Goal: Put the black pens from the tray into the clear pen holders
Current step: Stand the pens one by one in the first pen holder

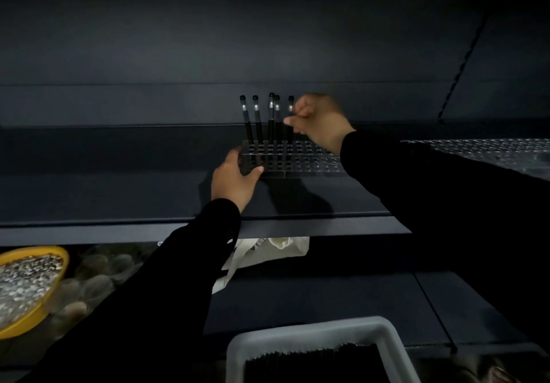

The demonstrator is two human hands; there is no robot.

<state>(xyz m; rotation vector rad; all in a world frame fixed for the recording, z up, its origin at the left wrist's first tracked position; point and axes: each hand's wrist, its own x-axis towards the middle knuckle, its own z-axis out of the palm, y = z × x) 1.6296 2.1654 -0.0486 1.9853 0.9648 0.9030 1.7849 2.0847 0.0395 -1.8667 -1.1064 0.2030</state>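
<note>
A clear pen holder (303, 156) with rows of holes stands on a dark shelf. Several black pens (257, 120) stand upright in its left end. My left hand (233, 181) grips the holder's left end. My right hand (318, 122) pinches the rightmost black pen (290, 105) near its top, with the pen upright over the holder. A grey tray (384, 330) at the bottom holds a pile of black pens (312, 364).
A second clear holder (491, 153) lies on the shelf to the right. Below the shelf edge (119, 228) sit a yellow bowl (56, 287) of pale grains at left and a white cloth bag (268, 251) in the middle. The shelf's back wall is dark.
</note>
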